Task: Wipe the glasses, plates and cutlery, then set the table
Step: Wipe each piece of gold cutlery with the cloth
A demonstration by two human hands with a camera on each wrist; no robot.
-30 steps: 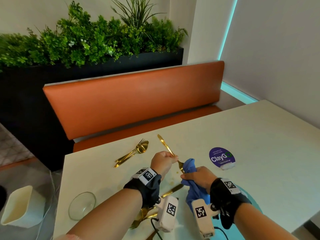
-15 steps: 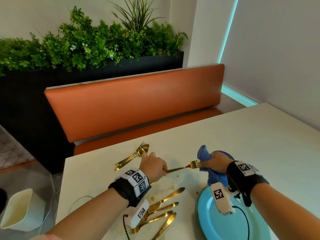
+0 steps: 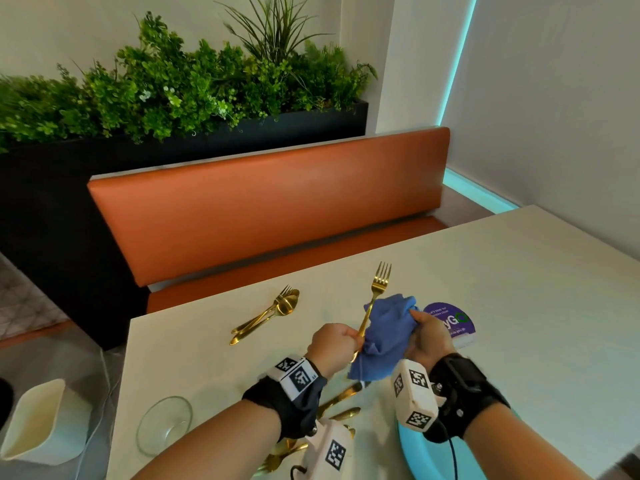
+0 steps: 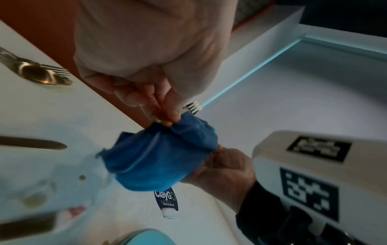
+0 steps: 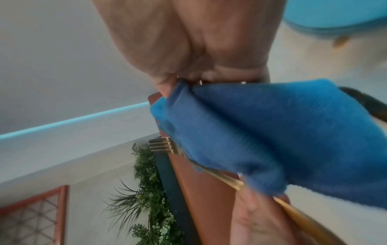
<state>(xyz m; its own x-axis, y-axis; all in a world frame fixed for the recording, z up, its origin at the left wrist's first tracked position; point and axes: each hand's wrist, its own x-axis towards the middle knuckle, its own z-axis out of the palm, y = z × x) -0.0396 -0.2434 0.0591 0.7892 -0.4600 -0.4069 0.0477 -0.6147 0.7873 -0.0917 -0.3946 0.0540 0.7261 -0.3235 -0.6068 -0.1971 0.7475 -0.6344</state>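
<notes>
A gold fork (image 3: 375,296) stands nearly upright above the table, tines up; my left hand (image 3: 334,344) grips its handle. My right hand (image 3: 427,336) holds a blue cloth (image 3: 384,336) bunched against the fork's shaft. The left wrist view shows my left hand (image 4: 159,112) pinching the handle, the blue cloth (image 4: 159,159) just below and the tines (image 4: 193,107) poking out behind. In the right wrist view the blue cloth (image 5: 261,132) covers the fork (image 5: 165,146) up to its tines. A pale blue plate (image 3: 419,455) lies under my right wrist.
Gold cutlery (image 3: 268,315) lies at the table's far left edge, and more gold pieces (image 3: 341,400) sit under my left wrist. A glass dish (image 3: 164,424) stands near the left edge. A purple sticker (image 3: 453,322) is beyond my right hand. An orange bench (image 3: 270,202) runs behind the table (image 3: 536,306).
The fork has swung from lying level between my hands to standing tines up. My right hand brought the cloth left against the shaft, and both hands drew closer together.
</notes>
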